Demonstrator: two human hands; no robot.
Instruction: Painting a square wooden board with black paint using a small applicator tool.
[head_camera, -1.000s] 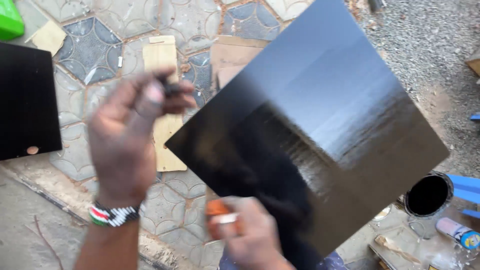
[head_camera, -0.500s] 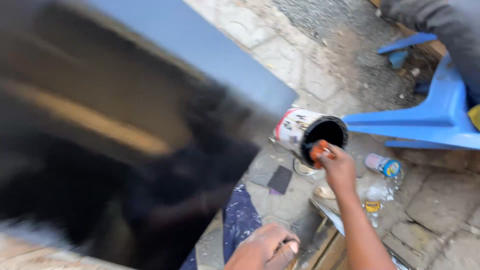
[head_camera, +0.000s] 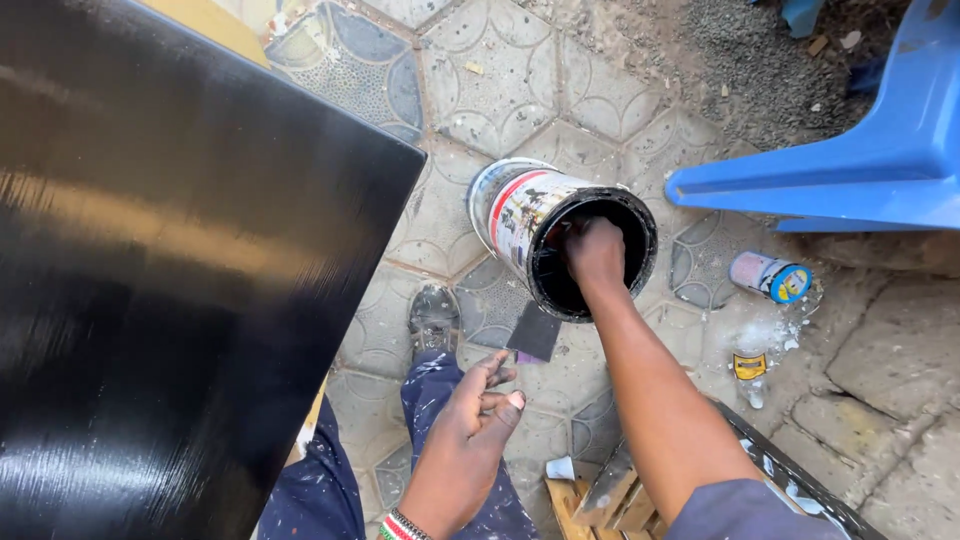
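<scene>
Lowest in the frame, at centre, hung the left hand (head_camera: 470, 425), fingers loosely half-curled and holding nothing, just above a paint-spattered blue trouser leg (head_camera: 430, 385), with a beaded band (head_camera: 398, 526) at the wrist. Beside it, at lower right, lay some wooden offcuts (head_camera: 600, 495). Filling the whole left side stood a large glossy black board (head_camera: 170, 290), wet-looking, with streaks of reflected light. Just beyond the knee showed a worn shoe (head_camera: 433, 318) and a small dark square scrap (head_camera: 533, 332) on the hexagonal paving (head_camera: 480, 80). At centre, tilted toward the camera, sat a paint tin (head_camera: 530, 215) with a white and red label, its inside coated black; the right hand (head_camera: 594, 250) was plunged into its mouth, fingers hidden in the dark interior, so could not tell how far closed or whether anything was gripped. To the right of the tin lay a small can on its side (head_camera: 768, 276) with a blue end, near white spilled powder (head_camera: 765, 335). At upper right stood a blue plastic chair (head_camera: 860, 165) against gravel.
</scene>
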